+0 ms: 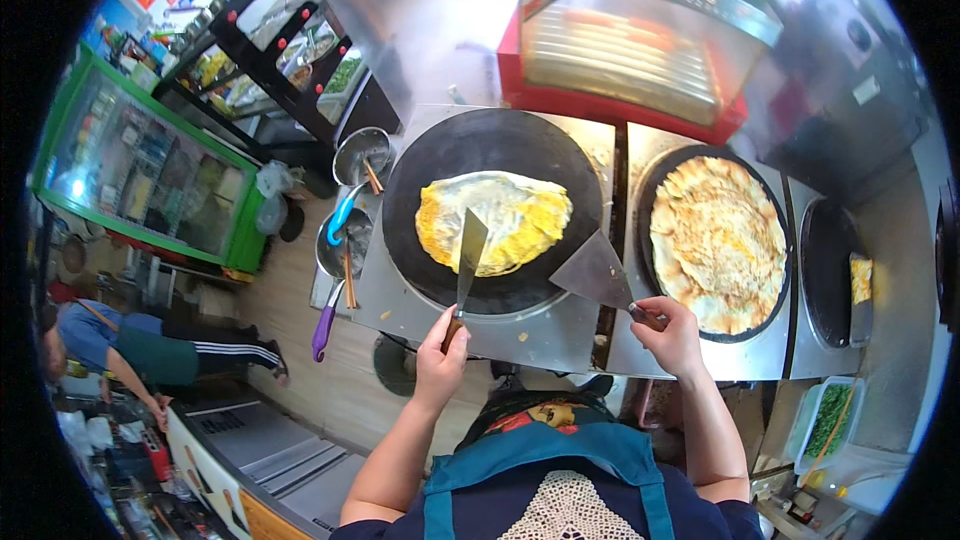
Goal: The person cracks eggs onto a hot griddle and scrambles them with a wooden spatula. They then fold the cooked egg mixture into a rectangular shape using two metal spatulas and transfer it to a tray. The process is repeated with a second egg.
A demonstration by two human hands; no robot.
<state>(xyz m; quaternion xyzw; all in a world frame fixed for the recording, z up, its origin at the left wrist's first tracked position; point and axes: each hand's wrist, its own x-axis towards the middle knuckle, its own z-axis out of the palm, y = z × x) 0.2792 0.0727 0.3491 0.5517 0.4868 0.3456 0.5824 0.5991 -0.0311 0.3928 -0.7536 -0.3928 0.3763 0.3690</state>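
Observation:
My left hand (pixel 441 360) grips the wooden handle of a narrow metal spatula (pixel 471 255), whose blade lies over a folded egg pancake (pixel 517 214). Yellow egg and a pale, wrinkled middle show on its upper side. The pancake rests on a round black griddle (pixel 487 139). In my right hand (pixel 670 335) is a wide metal scraper (pixel 596 270) with a wooden handle. Its blade hangs at the griddle's lower right edge, apart from the pancake. To the right, a browned round flatbread (pixel 716 240) covers most of a second black griddle (pixel 645 202).
A red-based glass-fronted warmer (pixel 615 60) stands behind the griddles. Left are two metal bowls (pixel 360 154) with wooden sticks. A third griddle (pixel 821 277) and a tub of chopped greens (pixel 829 420) lie right. A co-worker (pixel 142 345) bends near a green-framed refrigerator (pixel 150 165).

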